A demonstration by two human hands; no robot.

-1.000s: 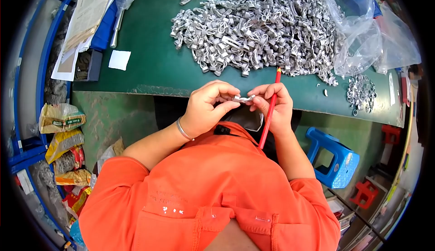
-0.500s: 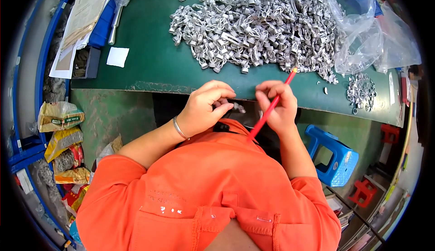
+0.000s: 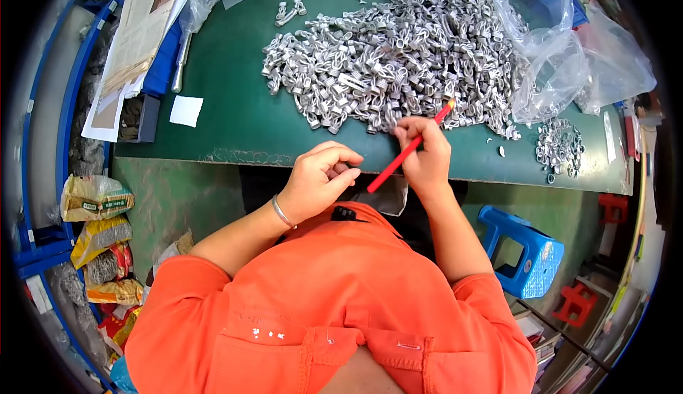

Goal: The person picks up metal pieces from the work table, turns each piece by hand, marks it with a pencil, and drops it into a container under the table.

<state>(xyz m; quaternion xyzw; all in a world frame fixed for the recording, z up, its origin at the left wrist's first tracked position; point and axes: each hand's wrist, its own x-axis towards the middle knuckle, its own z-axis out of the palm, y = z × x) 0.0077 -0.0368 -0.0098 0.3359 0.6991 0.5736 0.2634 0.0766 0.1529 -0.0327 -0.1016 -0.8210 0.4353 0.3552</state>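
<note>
My right hand (image 3: 427, 156) grips a red pencil-like stick (image 3: 405, 156) with a yellowish tip, slanting up and to the right. Its thumb and forefinger touch the front edge of a big heap of small grey metal loop-shaped fittings (image 3: 398, 56) on the green table (image 3: 228, 102). Whether the fingertips pinch one of those fittings cannot be made out. My left hand (image 3: 321, 180), a metal bangle on its wrist, is by the table's front edge. Its fingers are curled together, and anything inside them is hidden.
Small loose metal rings (image 3: 560, 146) lie at the table's right end beside clear plastic bags (image 3: 551, 74). A white paper piece (image 3: 186, 111) and a dark box (image 3: 139, 116) are on the left. A blue stool (image 3: 523, 252) stands right, filled sacks (image 3: 96, 198) left.
My right hand has moved forward to the heap, carrying the red stick. The small metal piece seen by my left fingertips no longer shows there. My left hand stays curled near the edge.
</note>
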